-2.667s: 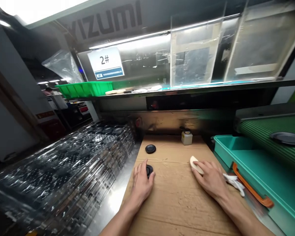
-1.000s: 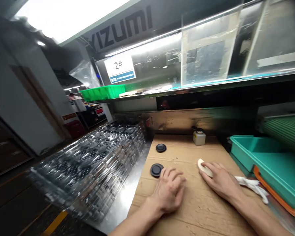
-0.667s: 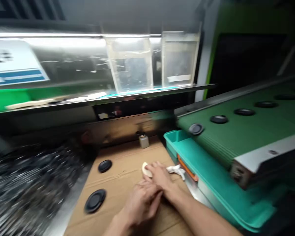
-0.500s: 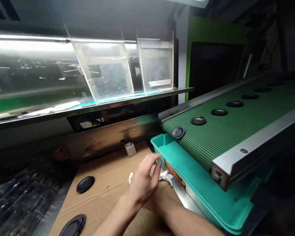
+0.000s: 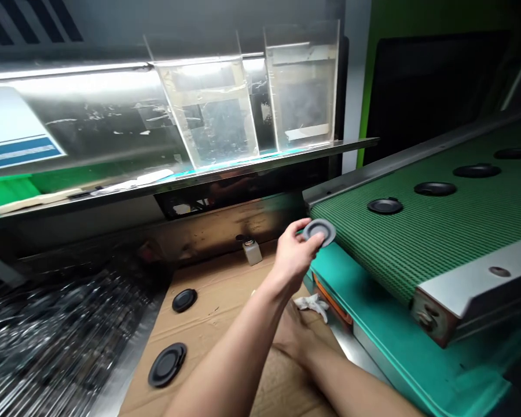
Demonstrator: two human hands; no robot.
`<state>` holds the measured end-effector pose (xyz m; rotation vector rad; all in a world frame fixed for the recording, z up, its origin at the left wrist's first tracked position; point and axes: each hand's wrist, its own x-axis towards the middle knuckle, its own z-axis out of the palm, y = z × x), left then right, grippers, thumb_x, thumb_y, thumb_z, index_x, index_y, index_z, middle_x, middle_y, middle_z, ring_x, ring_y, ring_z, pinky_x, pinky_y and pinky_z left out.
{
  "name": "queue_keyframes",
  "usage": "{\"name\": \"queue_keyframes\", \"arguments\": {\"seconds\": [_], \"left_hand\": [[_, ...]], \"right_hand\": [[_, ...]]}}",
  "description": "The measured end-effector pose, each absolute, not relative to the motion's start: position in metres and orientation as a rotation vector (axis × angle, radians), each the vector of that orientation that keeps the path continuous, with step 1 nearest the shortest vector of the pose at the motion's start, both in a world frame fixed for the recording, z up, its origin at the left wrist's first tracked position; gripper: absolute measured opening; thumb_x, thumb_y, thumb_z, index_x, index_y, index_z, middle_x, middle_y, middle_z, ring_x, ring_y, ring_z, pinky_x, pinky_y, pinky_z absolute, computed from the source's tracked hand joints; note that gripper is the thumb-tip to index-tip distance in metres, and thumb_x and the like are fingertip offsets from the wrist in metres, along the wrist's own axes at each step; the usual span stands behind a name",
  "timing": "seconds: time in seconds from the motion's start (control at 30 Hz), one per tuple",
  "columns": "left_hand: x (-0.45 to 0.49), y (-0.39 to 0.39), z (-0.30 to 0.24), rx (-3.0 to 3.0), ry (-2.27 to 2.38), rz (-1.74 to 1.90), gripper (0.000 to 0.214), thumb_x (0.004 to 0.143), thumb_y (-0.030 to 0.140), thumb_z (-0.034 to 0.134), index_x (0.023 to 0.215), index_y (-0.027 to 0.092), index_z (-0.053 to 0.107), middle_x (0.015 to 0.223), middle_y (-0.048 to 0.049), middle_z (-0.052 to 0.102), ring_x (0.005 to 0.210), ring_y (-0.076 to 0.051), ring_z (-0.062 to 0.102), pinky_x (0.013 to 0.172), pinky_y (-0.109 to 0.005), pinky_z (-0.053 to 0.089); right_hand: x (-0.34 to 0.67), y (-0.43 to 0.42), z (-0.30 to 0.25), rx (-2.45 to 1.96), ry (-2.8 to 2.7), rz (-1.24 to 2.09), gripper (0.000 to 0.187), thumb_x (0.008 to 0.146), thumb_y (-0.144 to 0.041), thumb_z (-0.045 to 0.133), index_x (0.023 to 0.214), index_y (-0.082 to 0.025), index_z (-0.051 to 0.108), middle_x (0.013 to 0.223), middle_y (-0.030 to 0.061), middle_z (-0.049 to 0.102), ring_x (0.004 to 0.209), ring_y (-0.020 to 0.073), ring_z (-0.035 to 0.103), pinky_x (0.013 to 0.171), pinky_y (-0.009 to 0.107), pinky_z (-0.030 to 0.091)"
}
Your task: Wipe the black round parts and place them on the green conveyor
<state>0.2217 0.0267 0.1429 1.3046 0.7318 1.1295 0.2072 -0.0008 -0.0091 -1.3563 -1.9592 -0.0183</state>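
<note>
My left hand [image 5: 293,255] is raised and pinches a round black rubber disc [image 5: 319,231] with a grey centre, just off the near end of the green conveyor belt [image 5: 421,231]. My right hand [image 5: 292,339] lies low on the cardboard [image 5: 226,324], mostly hidden behind my left forearm, so its fingers do not show. A sliver of a white pad [image 5: 253,292] shows beside that forearm. Two black discs [image 5: 184,300] [image 5: 167,364] lie on the cardboard, and a crumpled white cloth [image 5: 311,307] sits near its right edge.
Several black discs sit on the belt. A teal tray [image 5: 399,341] with an orange handle runs below it. A small bottle [image 5: 252,253] stands at the cardboard's far edge. Stacked clear plastic sheets [image 5: 56,341] lie to the left, below a shelf of clear acrylic bins [image 5: 208,110].
My view has swung right toward the belt. The disc at the belt's near end is now in my left hand, lifted from the belt edge. My right hand has left the white pad's earlier position.
</note>
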Motion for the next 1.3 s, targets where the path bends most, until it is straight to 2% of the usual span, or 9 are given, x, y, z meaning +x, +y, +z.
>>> {"name": "queue_keyframes", "arguments": {"seconds": [0.1,0.2,0.27,0.37,0.5,0.6,0.77,0.97,1.3], "left_hand": [[0.137,0.008,0.103,1.163,0.840,1.134,0.041,0.069,0.032,0.076,0.104,0.016,0.061,0.069,0.0018,0.059,0.044,-0.002,0.037,0.042,-0.017,0.026],[0.060,-0.008,0.051,0.927,1.027,1.195,0.026,0.071,0.034,0.074,0.081,0.014,0.062,0.060,0.0040,0.053,0.045,-0.003,0.038,0.040,-0.015,0.023],[0.031,-0.015,0.026,0.810,1.028,1.283,0.021,0.073,0.031,0.072,0.078,0.013,0.062,0.065,0.0017,0.058,0.054,-0.006,0.049,0.045,-0.015,0.034],[0.022,-0.024,0.010,0.711,0.849,1.296,0.017,0.078,0.026,0.068,0.089,0.013,0.065,0.087,-0.0049,0.066,0.079,-0.013,0.062,0.070,-0.025,0.050],[0.028,-0.029,0.016,0.580,0.545,1.144,0.031,0.087,0.037,0.055,0.105,0.014,0.064,0.106,-0.0113,0.066,0.099,-0.022,0.062,0.087,-0.037,0.050],[0.026,-0.026,0.013,0.471,0.486,1.103,0.043,0.089,0.048,0.046,0.104,0.011,0.064,0.106,-0.0139,0.066,0.102,-0.025,0.062,0.093,-0.040,0.048],[0.024,-0.018,-0.002,0.412,0.564,1.240,0.033,0.090,0.039,0.049,0.096,0.011,0.064,0.103,-0.0132,0.068,0.103,-0.024,0.062,0.096,-0.037,0.046],[0.025,-0.017,-0.003,0.385,0.547,1.195,0.034,0.091,0.038,0.047,0.100,0.010,0.064,0.105,-0.0145,0.067,0.102,-0.023,0.062,0.093,-0.037,0.048],[0.024,-0.019,-0.001,0.415,0.560,1.178,0.032,0.092,0.036,0.048,0.104,0.011,0.064,0.108,-0.0133,0.067,0.105,-0.023,0.061,0.094,-0.037,0.048]], "right_hand": [[0.207,-0.002,-0.008,-1.430,-1.994,0.088,0.028,0.080,-0.029,0.054,0.104,-0.018,0.063,0.104,0.0123,0.063,0.095,0.0263,0.055,0.081,0.036,0.041],[0.207,-0.003,-0.003,-1.377,-1.977,0.128,0.023,0.085,-0.030,0.052,0.103,-0.022,0.063,0.100,0.0081,0.063,0.095,0.0223,0.053,0.084,0.034,0.041],[0.204,-0.005,0.002,-1.309,-1.877,0.106,0.026,0.089,-0.031,0.049,0.109,-0.022,0.062,0.106,0.0081,0.062,0.097,0.0215,0.052,0.087,0.035,0.041],[0.193,-0.015,0.007,-1.187,-1.811,0.088,0.032,0.090,-0.034,0.050,0.118,-0.022,0.059,0.117,0.0094,0.058,0.101,0.0221,0.052,0.089,0.036,0.042],[0.166,-0.040,0.005,-1.121,-1.957,0.106,0.032,0.090,-0.032,0.051,0.119,-0.025,0.059,0.116,0.0090,0.058,0.100,0.0233,0.052,0.085,0.038,0.046],[0.149,-0.049,0.001,-1.115,-2.073,0.067,0.029,0.091,-0.027,0.048,0.117,-0.026,0.061,0.115,0.0084,0.058,0.099,0.0233,0.052,0.084,0.039,0.047],[0.140,-0.035,-0.005,-1.202,-2.042,-0.062,0.029,0.094,-0.023,0.040,0.111,-0.023,0.063,0.113,0.0086,0.061,0.098,0.0232,0.053,0.086,0.040,0.046],[0.145,-0.033,-0.008,-1.271,-2.160,-0.106,0.047,0.094,-0.034,0.044,0.139,-0.021,0.044,0.129,0.0108,0.053,0.107,0.0272,0.050,0.089,0.043,0.045],[0.144,-0.032,0.000,-1.332,-2.080,-0.111,0.039,0.096,-0.028,0.036,0.129,-0.019,0.055,0.128,0.0125,0.055,0.107,0.0254,0.051,0.090,0.043,0.045]]}}
